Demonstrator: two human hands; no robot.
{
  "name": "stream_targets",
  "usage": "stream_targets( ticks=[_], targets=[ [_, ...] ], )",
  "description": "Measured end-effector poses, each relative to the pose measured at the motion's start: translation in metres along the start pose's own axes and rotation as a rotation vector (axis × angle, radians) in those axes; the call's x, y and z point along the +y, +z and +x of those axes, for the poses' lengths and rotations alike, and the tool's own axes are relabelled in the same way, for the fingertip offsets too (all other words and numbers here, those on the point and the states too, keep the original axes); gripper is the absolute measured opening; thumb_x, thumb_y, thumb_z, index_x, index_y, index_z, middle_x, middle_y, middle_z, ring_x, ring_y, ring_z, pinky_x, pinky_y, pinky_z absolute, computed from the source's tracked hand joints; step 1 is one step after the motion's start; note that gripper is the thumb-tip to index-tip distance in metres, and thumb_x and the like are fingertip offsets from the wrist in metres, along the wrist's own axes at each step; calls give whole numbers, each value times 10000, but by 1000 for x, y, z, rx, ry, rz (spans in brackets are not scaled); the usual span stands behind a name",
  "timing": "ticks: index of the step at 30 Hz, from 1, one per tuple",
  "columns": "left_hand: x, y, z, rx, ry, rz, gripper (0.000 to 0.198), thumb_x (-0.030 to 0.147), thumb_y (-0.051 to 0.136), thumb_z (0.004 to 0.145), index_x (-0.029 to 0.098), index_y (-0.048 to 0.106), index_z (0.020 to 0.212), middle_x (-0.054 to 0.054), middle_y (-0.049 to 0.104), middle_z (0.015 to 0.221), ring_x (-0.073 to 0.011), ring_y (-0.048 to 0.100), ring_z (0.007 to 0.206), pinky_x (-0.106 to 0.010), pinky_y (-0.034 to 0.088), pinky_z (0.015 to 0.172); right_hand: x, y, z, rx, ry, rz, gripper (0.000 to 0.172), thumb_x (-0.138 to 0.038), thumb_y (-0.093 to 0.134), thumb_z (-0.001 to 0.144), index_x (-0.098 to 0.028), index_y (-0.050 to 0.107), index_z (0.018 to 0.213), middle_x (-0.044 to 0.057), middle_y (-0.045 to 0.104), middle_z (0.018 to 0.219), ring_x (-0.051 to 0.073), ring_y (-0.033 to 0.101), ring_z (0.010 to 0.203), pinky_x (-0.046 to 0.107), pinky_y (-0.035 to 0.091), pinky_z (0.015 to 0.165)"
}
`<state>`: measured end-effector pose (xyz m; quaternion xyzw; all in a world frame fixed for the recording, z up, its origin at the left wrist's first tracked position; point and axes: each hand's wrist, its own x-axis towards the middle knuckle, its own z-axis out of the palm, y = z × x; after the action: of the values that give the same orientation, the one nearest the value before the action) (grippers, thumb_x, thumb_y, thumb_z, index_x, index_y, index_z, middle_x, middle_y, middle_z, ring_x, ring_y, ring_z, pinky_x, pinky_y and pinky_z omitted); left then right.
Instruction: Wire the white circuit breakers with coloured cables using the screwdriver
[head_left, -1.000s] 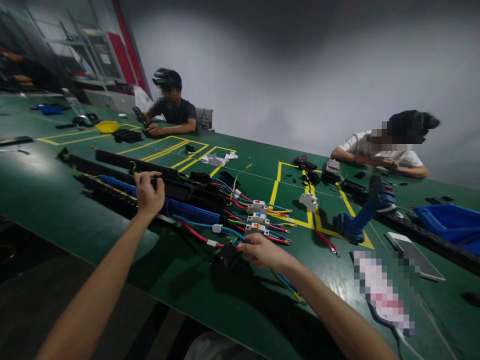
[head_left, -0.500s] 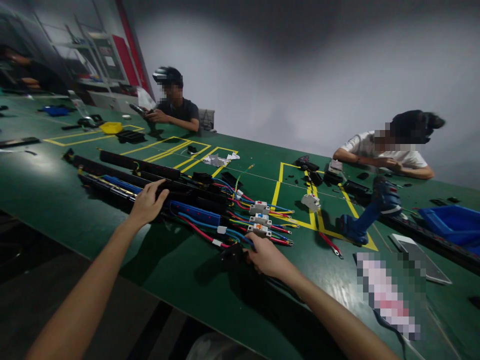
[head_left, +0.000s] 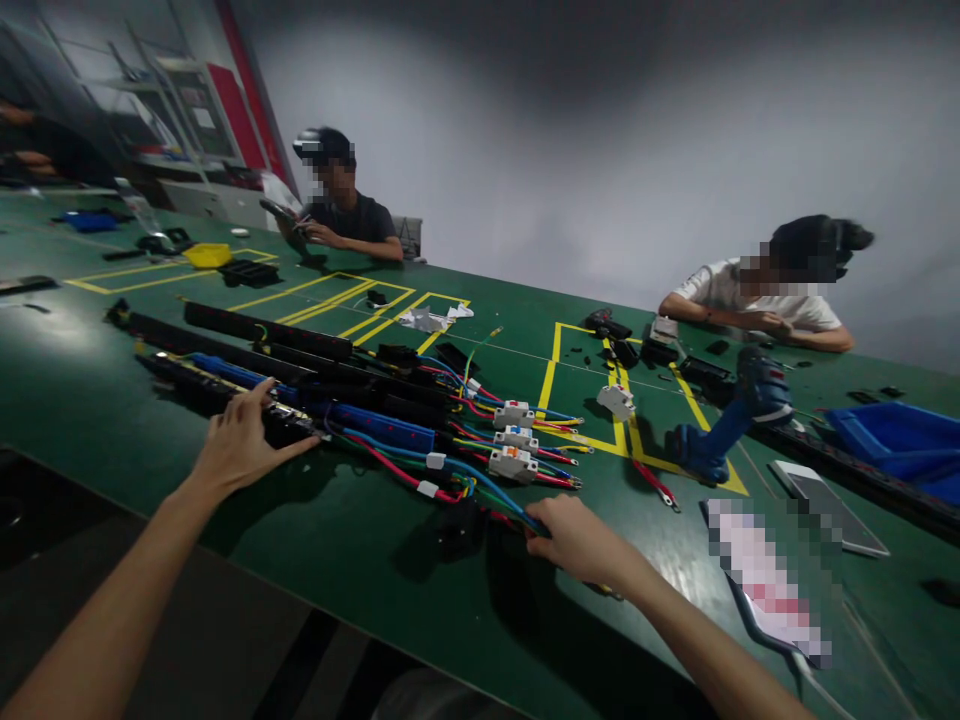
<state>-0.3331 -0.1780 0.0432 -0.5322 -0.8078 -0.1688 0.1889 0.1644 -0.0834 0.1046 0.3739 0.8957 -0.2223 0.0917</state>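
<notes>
Green and faintly glossy, the bench (head_left: 360, 560) is seen in the head view, divided into rectangles by yellow tape (head_left: 547, 385). Any print on the white tags (head_left: 436, 461) fixed around the wires is too small to be read, and the surface of the dark-edged slab (head_left: 766, 580) at the right is hidden by pixelation. Small white rectangular circuit breakers (head_left: 514, 463) are lined up among the wire ends; an orange switch is shown on the nearest, a blue one on the next.

The long, narrow black strip (head_left: 199, 384) is laid along the bench's near side, beside a blue strip (head_left: 379, 424) of smooth finish. The black strip is straddled by the spread thumb and fingers of the left hand (head_left: 251, 435); whether it is firmly gripped cannot be told. Blue and green insulated wires (head_left: 499, 488) are pinched in the right hand (head_left: 576, 537), just beside a boxy black block (head_left: 459, 530). Farther right, a blue cordless drill (head_left: 731, 430) is stood upright.
</notes>
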Motion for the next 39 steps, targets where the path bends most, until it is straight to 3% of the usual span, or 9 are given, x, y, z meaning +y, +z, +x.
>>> stream_targets(
  ticks=[3, 7, 12, 16, 26, 31, 34, 37, 39],
  targets=[
    [-5, 3, -4, 36, 9, 9, 1017, 691, 622, 655, 169, 215, 1427, -126, 490, 1280, -306, 449, 1209, -429, 343, 1028, -4, 2, 2, 5, 19, -44, 107, -253, 522, 890, -190, 601, 928, 73, 670, 851, 213, 647, 802, 266, 342, 616],
    [-18, 10, -6, 81, -26, 5, 748, 682, 615, 650, 216, 398, 1192, -91, 526, 1194, -289, 471, 1158, -400, 362, 995, -6, 12, 11, 70, -10, -23, 197, -281, 399, 971, -174, 530, 1071, 108, 661, 876, 230, 640, 781, 280, 328, 595],
    [-24, 14, 1, 22, 17, -10, 537, 632, 606, 683, 239, 485, 1028, -64, 559, 1117, -294, 477, 1107, -387, 372, 958, -5, 22, 22, 135, 4, 31, 153, -282, 417, 970, -187, 514, 1039, 96, 654, 848, 220, 624, 739, 280, 327, 596],
    [-20, 16, 7, 37, -1, 6, 555, 644, 613, 676, 219, 487, 1011, -73, 555, 1097, -291, 478, 1086, -377, 390, 925, 0, 28, 22, 195, 5, 106, 110, -238, 497, 922, -185, 518, 1017, 100, 655, 959, 219, 632, 859, 278, 395, 692],
    [-24, 26, 16, 73, -41, 86, 551, 625, 656, 656, 190, 492, 952, -89, 518, 1080, -290, 450, 1086, -371, 385, 930, -1, 60, 15, 471, -53, 152, 303, -307, 389, 988, -174, 479, 1246, 120, 582, 1199, 234, 543, 1092, 362, 404, 964],
    [-28, 31, 24, 90, -32, 85, 559, 629, 640, 652, 198, 463, 961, -84, 509, 1051, -300, 446, 1088, -390, 379, 958, -1, 66, 20, 511, -84, 121, 322, -280, 329, 1006, -167, 479, 1269, 124, 580, 1209, 230, 539, 1069, 375, 413, 951],
    [-25, 30, 26, 27, -29, 60, 560, 622, 621, 671, 194, 469, 1000, -94, 514, 1078, -310, 441, 1111, -401, 380, 965, 0, 67, 21, 529, -80, 81, 337, -271, 319, 1008, -165, 476, 1287, 124, 589, 1168, 230, 536, 1031, 375, 421, 918],
    [-14, 22, 24, -32, -81, 20, 551, 601, 568, 734, 182, 491, 1083, -119, 512, 1153, -337, 429, 1137, -432, 389, 947, 2, 66, 18, 554, -82, 34, 322, -289, 342, 1005, -181, 507, 1260, 118, 590, 1146, 238, 519, 1008, 381, 416, 898],
    [2, 13, 23, 47, -147, -21, 543, 572, 506, 803, 171, 495, 1168, -142, 496, 1214, -350, 420, 1162, -466, 385, 951, 5, 63, 14, 584, -91, 17, 290, -315, 384, 995, -192, 543, 1204, 112, 588, 1139, 247, 503, 1021, 389, 399, 910]
  ],
)
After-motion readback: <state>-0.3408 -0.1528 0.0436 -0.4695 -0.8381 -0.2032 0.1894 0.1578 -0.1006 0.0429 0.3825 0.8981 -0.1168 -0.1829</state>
